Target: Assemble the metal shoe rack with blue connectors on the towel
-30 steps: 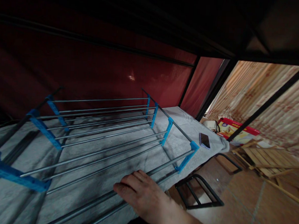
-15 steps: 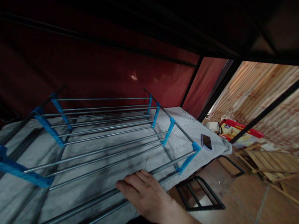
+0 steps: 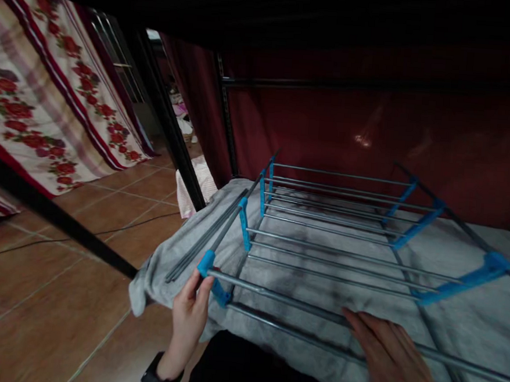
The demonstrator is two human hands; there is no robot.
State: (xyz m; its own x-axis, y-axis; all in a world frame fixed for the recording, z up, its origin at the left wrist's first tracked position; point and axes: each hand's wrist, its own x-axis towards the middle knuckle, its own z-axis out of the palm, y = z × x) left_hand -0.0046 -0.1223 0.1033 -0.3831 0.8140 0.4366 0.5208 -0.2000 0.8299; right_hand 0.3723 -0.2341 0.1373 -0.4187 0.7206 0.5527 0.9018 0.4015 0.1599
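Observation:
A rack of grey metal rods [image 3: 291,300] with blue plastic brackets [image 3: 243,222] lies on a grey blanket [image 3: 163,260]. At its near left corner, my left hand [image 3: 191,309], with a dark watch on the wrist, pinches the blue corner bracket [image 3: 207,263] between thumb and fingers. My right hand [image 3: 392,355] rests over the thick front rod towards the right, its fingers laid across the rod and close together. Several loose grey rods [image 3: 205,240] lie side by side on the blanket, left of the rack.
Black frame posts [image 3: 172,121] stand at the left, and a dark red curtain [image 3: 312,125] hangs behind the rack. A flowered cloth [image 3: 56,95] hangs at the far left above the tiled floor [image 3: 101,273], where a thin black cable [image 3: 121,229] runs.
The view has swung left, bringing the rack's left end and the flowered cloth into sight. My left hand has come into view at the corner bracket. My right hand is still on the front rod.

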